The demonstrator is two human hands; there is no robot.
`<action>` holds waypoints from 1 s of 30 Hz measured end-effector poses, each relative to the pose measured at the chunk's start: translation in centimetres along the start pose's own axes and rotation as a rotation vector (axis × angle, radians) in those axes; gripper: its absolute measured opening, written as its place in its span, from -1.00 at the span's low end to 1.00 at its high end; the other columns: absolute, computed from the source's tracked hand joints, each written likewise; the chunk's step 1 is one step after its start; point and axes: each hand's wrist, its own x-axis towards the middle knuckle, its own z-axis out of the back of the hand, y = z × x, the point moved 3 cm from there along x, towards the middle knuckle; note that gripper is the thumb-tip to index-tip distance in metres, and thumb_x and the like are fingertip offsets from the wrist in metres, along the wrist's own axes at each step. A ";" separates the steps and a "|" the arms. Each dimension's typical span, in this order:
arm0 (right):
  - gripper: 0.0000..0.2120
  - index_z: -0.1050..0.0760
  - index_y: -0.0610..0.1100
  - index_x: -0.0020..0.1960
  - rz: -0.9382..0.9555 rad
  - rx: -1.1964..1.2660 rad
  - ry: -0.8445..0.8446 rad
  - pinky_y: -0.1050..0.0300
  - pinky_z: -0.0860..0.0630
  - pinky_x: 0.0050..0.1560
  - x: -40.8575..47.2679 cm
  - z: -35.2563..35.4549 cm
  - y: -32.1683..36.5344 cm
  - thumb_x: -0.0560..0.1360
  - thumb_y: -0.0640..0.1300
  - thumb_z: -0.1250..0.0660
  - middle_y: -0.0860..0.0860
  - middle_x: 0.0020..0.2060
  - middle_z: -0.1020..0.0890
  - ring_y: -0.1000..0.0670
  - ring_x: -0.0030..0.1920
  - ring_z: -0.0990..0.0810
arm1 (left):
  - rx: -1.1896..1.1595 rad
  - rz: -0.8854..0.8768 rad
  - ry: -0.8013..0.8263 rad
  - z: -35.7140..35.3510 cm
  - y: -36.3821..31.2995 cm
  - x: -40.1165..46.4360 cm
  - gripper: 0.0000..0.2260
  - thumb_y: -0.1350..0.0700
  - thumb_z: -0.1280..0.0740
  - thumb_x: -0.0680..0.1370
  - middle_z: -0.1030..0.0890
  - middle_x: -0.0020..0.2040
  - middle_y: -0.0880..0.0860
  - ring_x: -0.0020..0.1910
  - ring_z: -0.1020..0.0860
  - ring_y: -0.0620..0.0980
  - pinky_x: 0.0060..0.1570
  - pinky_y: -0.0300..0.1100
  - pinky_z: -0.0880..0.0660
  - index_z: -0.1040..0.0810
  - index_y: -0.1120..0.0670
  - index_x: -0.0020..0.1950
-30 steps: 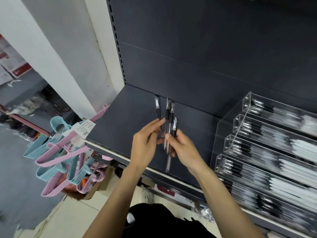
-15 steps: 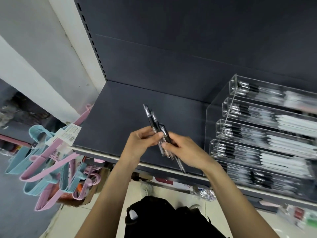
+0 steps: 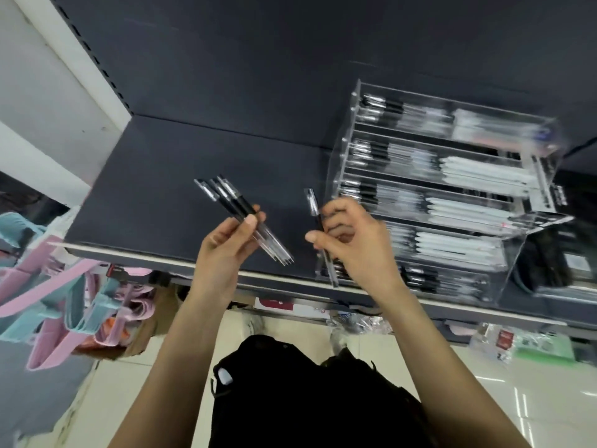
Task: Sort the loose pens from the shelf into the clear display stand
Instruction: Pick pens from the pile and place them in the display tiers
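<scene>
My left hand is shut on a small bundle of black-and-clear pens, their caps pointing up and to the left above the dark shelf. My right hand pinches a single pen, held nearly upright, just left of the clear display stand. The stand's tiered trays hold rows of black-capped pens and white pens. The two hands are apart, with a gap between them.
Pink and blue plastic hangers hang at the lower left beside the shelf edge. A white upright borders the shelf on the left. Another clear box with dark items stands right of the stand. Packets lie on the floor below.
The hands held all the pens together before. Now they have separated: the right hand has drawn one pen away toward the stand, the left keeps the rest. The view has shifted right.
</scene>
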 end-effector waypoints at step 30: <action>-0.87 -0.56 -0.07 0.06 0.308 -1.042 0.358 0.10 -0.53 -0.19 -6.7 17.6 -15.9 0.57 -0.15 -0.26 0.00 -0.11 -0.64 -0.04 -0.12 -0.62 | -0.109 0.041 -0.402 -15.9 18.6 -12.8 -0.89 0.17 -0.33 0.55 -0.69 -0.12 -0.08 -0.42 -0.48 -0.25 -0.16 -0.35 -0.55 -0.49 0.10 -0.18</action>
